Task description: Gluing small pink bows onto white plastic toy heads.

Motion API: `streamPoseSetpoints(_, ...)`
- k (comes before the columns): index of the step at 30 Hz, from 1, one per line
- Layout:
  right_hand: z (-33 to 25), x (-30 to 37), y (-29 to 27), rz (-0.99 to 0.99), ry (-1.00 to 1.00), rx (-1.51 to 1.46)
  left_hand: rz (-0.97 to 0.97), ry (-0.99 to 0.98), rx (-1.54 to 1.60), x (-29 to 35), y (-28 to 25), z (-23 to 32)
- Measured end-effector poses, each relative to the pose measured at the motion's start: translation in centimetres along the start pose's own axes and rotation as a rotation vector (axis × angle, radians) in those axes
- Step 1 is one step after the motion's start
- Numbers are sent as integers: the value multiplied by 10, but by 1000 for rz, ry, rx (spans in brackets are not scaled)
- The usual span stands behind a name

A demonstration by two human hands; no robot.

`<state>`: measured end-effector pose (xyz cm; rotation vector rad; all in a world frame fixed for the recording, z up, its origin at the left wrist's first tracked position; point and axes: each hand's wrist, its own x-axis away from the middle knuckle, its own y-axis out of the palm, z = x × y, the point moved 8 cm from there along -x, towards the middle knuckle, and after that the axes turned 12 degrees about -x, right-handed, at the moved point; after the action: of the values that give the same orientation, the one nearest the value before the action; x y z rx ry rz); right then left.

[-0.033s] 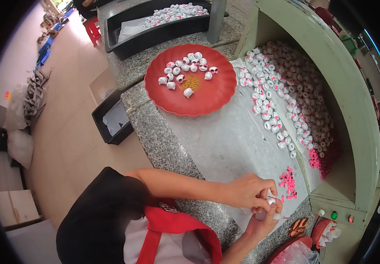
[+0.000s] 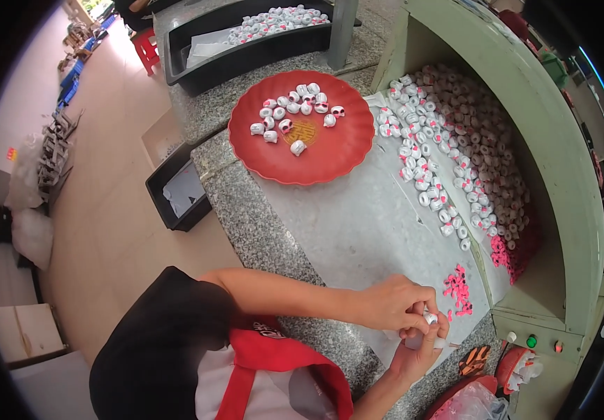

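Observation:
My left hand (image 2: 403, 302) reaches across from the left, fingers closed on a small rounded white piece (image 2: 430, 318). My right hand (image 2: 414, 355) comes up from below, its thumb and fingertips closed on the same piece. A pale, bottle-like thing with a thin tip (image 2: 439, 343) shows beside the right fingers; whether that hand grips it, I cannot tell. Just beyond my hands lies a scatter of small bright pink pieces (image 2: 459, 290) on the white sheet (image 2: 347, 224). Farther off, a red scalloped plate (image 2: 267, 157) holds several white pieces with pink and dark marks.
A pale green housing (image 2: 575, 175) arches at the right over heaped white ring-like pieces (image 2: 480, 140), with buttons (image 2: 531, 341) on its front. Black trays (image 2: 246, 66) stand at the back and lower left. Red containers (image 2: 466, 393) sit at the near right.

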<state>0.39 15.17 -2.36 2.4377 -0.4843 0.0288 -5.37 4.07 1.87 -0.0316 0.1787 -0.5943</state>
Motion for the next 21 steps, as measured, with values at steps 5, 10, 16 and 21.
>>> streamPoseSetpoints(5, -3, 3, -5, 60, 13, 89, -24, 22, 13, 0, 7, -3)
streamPoseSetpoints(10, -3, 0, 1, 68, -6, 78, 8, 36, -57, -1, 1, 0)
streamPoseSetpoints(16, -1, -1, -5, 28, -17, 26, 15, 18, -49, 0, -2, 0)
streamPoseSetpoints(21, 1, 1, -1, 30, 0, 67, 46, 111, -140, 2, -4, 2)
